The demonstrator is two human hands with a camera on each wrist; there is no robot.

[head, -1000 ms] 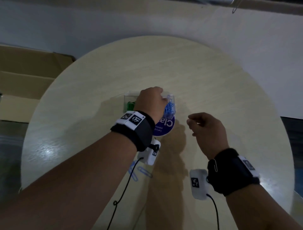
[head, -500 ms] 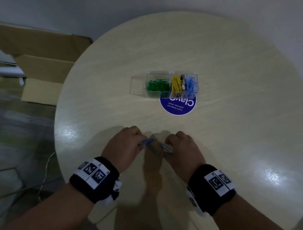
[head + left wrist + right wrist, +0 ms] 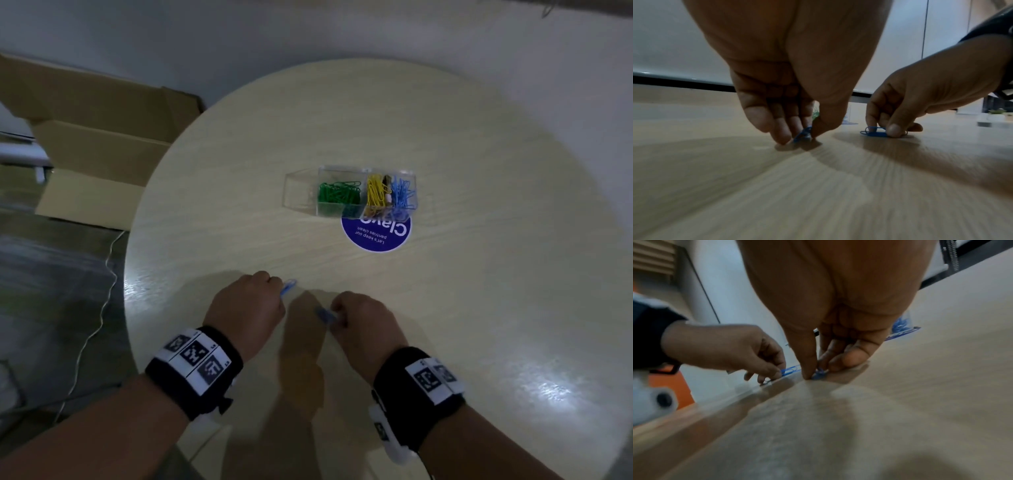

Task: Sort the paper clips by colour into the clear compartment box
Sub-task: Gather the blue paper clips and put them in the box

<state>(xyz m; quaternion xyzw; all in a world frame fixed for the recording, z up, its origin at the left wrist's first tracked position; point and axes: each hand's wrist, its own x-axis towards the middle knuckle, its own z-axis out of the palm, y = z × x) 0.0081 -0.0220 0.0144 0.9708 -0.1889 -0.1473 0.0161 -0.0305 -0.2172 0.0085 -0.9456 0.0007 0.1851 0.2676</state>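
The clear compartment box stands at the table's middle, holding green clips, yellow clips and blue clips in separate compartments. Near the front edge my left hand pinches a blue paper clip against the tabletop; the left wrist view shows this clip between thumb and fingertips. My right hand pinches another blue paper clip, seen flat on the wood as a blue clip in the left wrist view and as a blurred clip in the right wrist view.
A round purple sticker lies partly under the box. The round wooden table has bare surface all round the hands. Cardboard boxes stand on the floor to the left, with a thin cable below them.
My left hand left the box and both hands came down to the front of the table, each taking hold of a blue clip. Since half a second ago the hands drew slightly apart.
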